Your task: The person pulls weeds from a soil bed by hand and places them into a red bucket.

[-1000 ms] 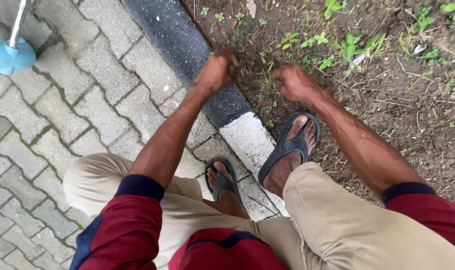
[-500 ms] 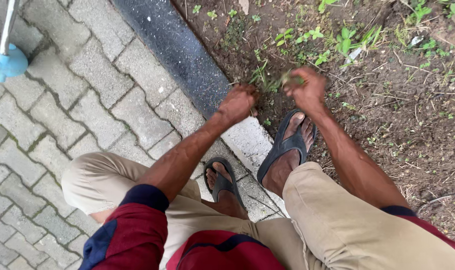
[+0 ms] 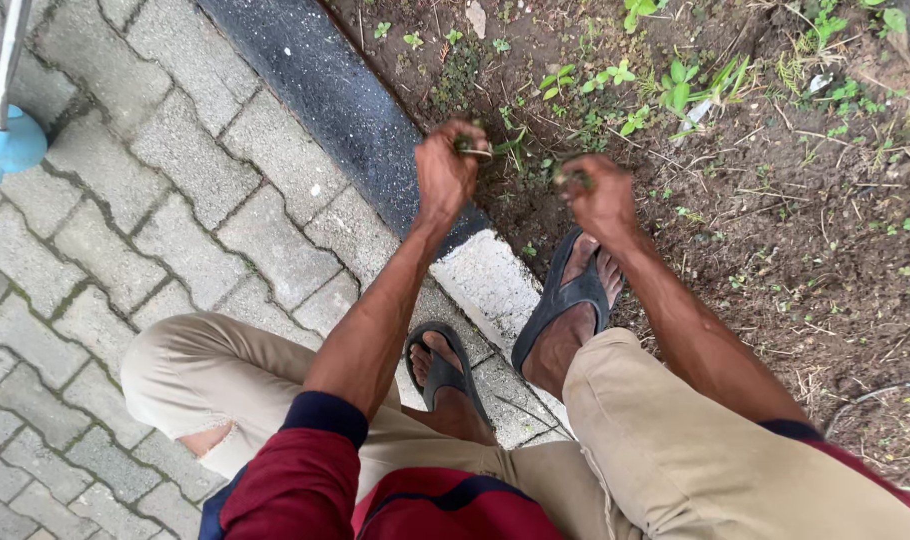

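Head view, person crouched at the edge of a soil bed point(image 3: 775, 230). Left hand point(image 3: 445, 172) raised over the black-painted kerb point(image 3: 325, 90), fingers clenched around a small tuft of pulled weeds point(image 3: 475, 147), green blades sticking out toward the bed. Right hand point(image 3: 597, 195) just beside it, over the soil, fingers closed on a second small clump of weeds point(image 3: 565, 175); most of that clump is hidden inside the fist. The two hands are near each other but apart. Right foot in a dark sandal point(image 3: 565, 295) rests on the soil right below the right hand; left sandal point(image 3: 440, 360) sits on the paving. White-painted kerb section point(image 3: 485, 285) lies between the feet. Low green seedlings point(image 3: 675, 85) remain rooted farther up the bed, with dry twigs scattered about. Grey interlocking paving point(image 3: 155, 200) at left; blue fitting on a metal pole point(image 3: 5, 140) at the far left edge.
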